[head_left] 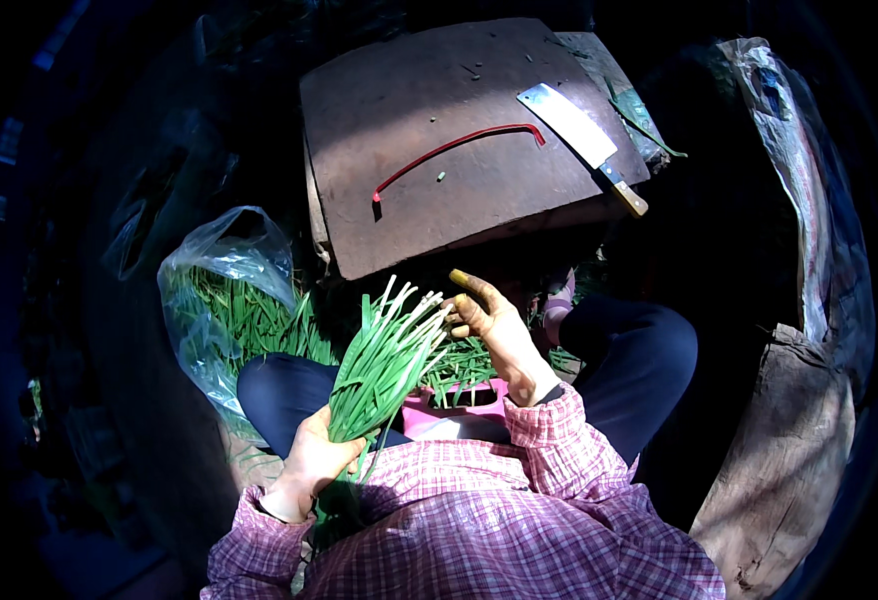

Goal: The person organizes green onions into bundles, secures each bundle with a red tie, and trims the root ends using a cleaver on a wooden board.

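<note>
A bunch of garlic chives point(384, 375), green with pale stem ends pointing up and away, is wrapped in my left hand point(315, 455) near its leafy end. At the pale ends, my right hand point(499, 335) has its index finger stretched out, with the other fingers loosely bent beside the stems. Whether those fingertips touch a stem is hard to make out. Yellow-brown stains mark the right fingers. Between my legs a pink plastic container point(429, 420) holds more chives point(464, 365), partly hidden by the bunch and my right wrist.
Ahead lies a brown board point(379, 110) bearing a cleaver point(574, 125) with a wooden handle and a thin bent red rod point(454, 150). A clear plastic bag point(184, 320) of chives stands at left. At right are a pale sack point(789, 170) and a brown sheet point(784, 440).
</note>
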Available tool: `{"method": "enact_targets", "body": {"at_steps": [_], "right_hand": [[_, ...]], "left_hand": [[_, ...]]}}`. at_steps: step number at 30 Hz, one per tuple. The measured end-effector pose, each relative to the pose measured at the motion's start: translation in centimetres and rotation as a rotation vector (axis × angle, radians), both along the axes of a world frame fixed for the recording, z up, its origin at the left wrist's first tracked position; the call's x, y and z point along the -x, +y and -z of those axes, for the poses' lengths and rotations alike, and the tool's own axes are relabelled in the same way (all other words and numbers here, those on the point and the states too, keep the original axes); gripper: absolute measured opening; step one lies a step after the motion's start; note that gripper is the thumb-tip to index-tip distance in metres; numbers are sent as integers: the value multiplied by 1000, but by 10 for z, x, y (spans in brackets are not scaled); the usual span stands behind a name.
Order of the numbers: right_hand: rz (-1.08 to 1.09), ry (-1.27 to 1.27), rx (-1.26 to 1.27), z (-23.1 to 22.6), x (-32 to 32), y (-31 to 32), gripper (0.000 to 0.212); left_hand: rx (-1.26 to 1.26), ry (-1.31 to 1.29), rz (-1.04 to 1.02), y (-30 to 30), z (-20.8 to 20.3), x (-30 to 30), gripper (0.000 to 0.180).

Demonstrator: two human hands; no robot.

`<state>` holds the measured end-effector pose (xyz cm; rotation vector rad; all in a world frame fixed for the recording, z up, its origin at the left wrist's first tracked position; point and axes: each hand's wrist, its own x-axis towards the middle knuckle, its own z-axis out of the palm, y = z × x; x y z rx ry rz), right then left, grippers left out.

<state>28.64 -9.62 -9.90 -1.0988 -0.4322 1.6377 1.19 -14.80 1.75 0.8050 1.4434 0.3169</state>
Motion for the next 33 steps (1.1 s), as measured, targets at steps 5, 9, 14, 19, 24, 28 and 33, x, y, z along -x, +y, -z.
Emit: {"method": "enact_targets", "body": {"at_steps": [5, 9, 14, 19, 24, 28, 33], "right_hand": [[-7, 6, 25, -12, 23, -2, 50], [104, 233, 151, 1, 26, 3, 33], [76, 423, 124, 3, 13, 7, 40], [-4, -65, -70, -9, 24, 5, 51], [140, 392, 83, 19, 10, 16, 48], [-92, -69, -187, -10, 20, -1, 77], [38, 176, -77, 3, 33, 0, 64]], "left_hand": [[-31, 90, 62, -2, 5, -5, 47], [24, 53, 60, 0, 5, -5, 51], [23, 72, 80, -1, 4, -4, 49], [-3, 111, 96, 2, 3, -12, 44], [81, 22, -5, 3, 4, -10, 35], [49, -11, -30, 6, 7, -10, 36], [81, -149, -58, 4, 9, -9, 35]]}}
